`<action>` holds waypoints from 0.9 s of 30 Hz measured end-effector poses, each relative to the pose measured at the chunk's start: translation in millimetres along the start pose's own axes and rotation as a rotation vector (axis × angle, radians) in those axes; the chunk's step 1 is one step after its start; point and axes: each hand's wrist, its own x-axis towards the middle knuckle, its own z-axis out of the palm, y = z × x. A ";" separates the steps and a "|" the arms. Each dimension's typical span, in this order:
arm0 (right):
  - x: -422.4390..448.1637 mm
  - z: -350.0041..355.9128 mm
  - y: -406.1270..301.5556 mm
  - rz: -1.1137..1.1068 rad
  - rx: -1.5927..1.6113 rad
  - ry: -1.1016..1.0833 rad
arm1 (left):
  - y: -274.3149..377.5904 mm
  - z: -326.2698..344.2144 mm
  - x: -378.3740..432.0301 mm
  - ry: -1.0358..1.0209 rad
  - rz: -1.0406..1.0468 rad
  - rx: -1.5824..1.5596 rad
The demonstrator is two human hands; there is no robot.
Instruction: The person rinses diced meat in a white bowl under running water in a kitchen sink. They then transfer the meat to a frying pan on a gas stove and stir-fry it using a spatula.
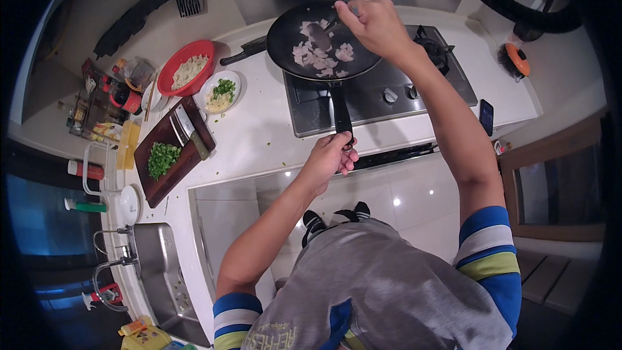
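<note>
My left hand [333, 155] grips the black handle [341, 109] of a dark frying pan [282, 41] on the gas hob. Above the pan's right side, my right hand [374, 24] is closed around a cooking spatula or spoon, whose handle is mostly hidden by the fist. The utensil's dark head [319, 37] rests among pale chopped meat pieces [311, 56] scattered over the pan's middle. To the left stand a red bowl [165, 75] of pale chopped food and a small white plate [236, 88] with chopped green onion and minced garlic.
A wooden cutting board [150, 187] carries chopped greens, a cleaver [187, 124] and another knife. Bottles and jars crowd the back left, near the steel sink [155, 262]. A free burner [432, 53] sits right of the pan. A phone [486, 117] lies at the counter's right edge.
</note>
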 end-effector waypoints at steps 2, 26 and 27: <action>-0.5 3.8 7.5 -0.083 -0.050 0.070 | -0.9 0.5 2.0 -0.014 -0.005 0.005; -44.4 -80.8 -27.4 -0.741 -0.444 -1.016 | -2.1 -4.8 4.8 -0.039 -0.049 -0.011; -44.0 -72.6 -21.7 -0.723 -0.482 -0.988 | -1.8 -5.2 5.6 -0.032 -0.049 -0.008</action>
